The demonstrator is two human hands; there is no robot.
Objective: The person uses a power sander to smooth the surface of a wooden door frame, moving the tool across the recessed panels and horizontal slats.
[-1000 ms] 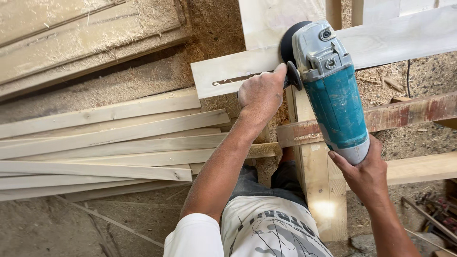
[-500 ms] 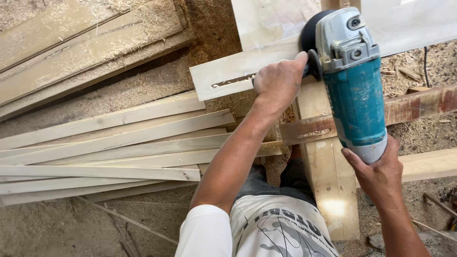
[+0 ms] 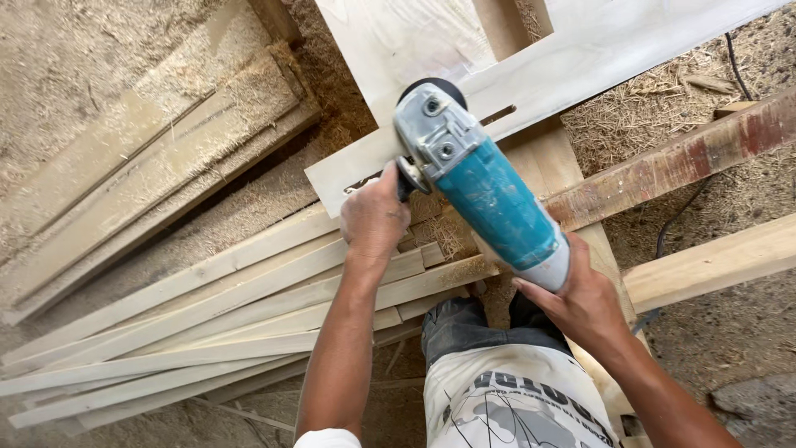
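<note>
A teal and grey angle grinder (image 3: 481, 187) with a black disc rests on a pale wooden board (image 3: 572, 70) that has a long slot cut in it. My left hand (image 3: 375, 217) is shut around the grinder's black side handle. Around the rear end of the grinder's body, my right hand (image 3: 580, 303) holds on from below. The board lies across a wooden trestle (image 3: 547, 162).
A stack of thin pale wooden slats (image 3: 207, 319) lies on the sawdust floor at the left. Dusty boards (image 3: 141, 158) lie at the upper left. A reddish beam (image 3: 680, 158) and a pale beam (image 3: 713, 261) run off right. A black cable (image 3: 676, 220) trails over the shavings.
The grinder has slid left along the board toward its slotted end, and both hands went with it. The view has swung and tilted.
</note>
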